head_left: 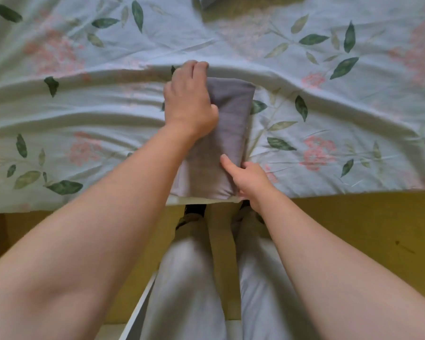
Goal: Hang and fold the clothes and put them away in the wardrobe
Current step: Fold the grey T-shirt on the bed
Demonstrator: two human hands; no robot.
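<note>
Garment (231, 114) on bed (329, 106): clasped at 11 o'clock by left grip (189, 99), pinched at 5 o'clock by right grip (250, 180); layers best kept squared when lifted.

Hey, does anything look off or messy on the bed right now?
Nothing spilled or damaged. The grey folded garment lies tidy near the bed's edge. Only the floral sheet is rumpled, with a ridge running just behind the garment.

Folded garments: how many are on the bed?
1: the grey garment at the near edge of the bed, gripped by left hand and right hand. More may lie out of frame.
</note>
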